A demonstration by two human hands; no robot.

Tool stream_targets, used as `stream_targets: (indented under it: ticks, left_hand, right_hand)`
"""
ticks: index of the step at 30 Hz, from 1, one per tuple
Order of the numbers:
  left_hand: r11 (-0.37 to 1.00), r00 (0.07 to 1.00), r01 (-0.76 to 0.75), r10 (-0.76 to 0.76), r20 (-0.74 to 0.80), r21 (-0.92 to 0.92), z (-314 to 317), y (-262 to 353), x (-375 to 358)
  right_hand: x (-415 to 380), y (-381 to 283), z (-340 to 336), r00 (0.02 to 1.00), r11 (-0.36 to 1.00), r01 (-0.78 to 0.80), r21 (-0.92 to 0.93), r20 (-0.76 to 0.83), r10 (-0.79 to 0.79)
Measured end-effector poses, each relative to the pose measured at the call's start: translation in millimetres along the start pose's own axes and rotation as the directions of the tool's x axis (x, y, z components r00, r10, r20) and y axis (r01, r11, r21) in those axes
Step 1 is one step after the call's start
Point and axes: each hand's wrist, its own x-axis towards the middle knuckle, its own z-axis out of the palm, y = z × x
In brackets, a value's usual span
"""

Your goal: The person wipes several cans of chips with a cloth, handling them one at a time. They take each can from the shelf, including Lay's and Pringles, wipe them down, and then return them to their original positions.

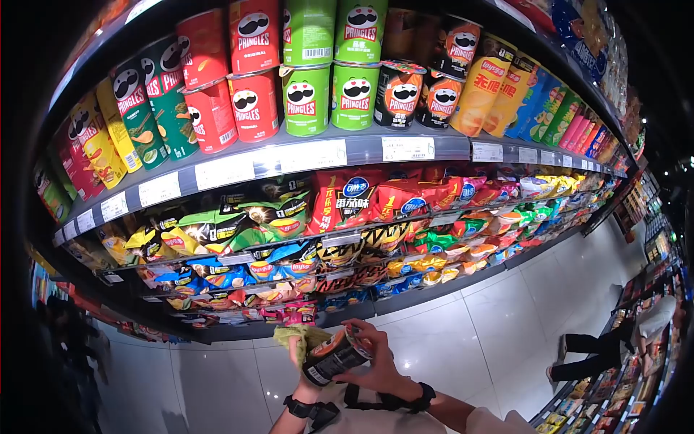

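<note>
Low in the head view, my right hand (382, 365) is closed around a small black chip can (336, 358) with an orange patch. The can is tilted in front of my body. My left hand (298, 362) is on the can's other side, with a yellow-green cloth (302, 335) bunched in its fingers. Whether the cloth touches the can is hard to tell. Both wrists wear black bands. On the shelf above stand similar cans: a black-and-orange Pringles can (399, 95), green Pringles cans (307, 101) and red Pringles cans (253, 107).
A curved-looking shelf edge (289, 160) carries white price tags. Bagged chips (347, 199) fill several tiers below it. Yellow Lay's cans (481, 87) stand further right. White floor tiles (448, 340) lie beneath. A person in black trousers (596, 351) is at the right aisle.
</note>
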Motion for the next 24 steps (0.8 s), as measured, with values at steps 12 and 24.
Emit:
stream_targets:
  ticks: [12, 24]
  left_hand:
    - [0.885, 0.896, 0.443, -0.434, 0.090, -0.143, 70, 86, -42]
    - [0.920, 0.920, 0.390, -0.390, -0.018, -0.042, 92, 121, -85]
  right_hand:
    - [228, -188, -112, 0.498, 0.551, 0.448, -0.704, -0.315, -0.808]
    - [366, -198, -132, 0.486, 0.377, 0.352, -0.857, -0.177, -0.856]
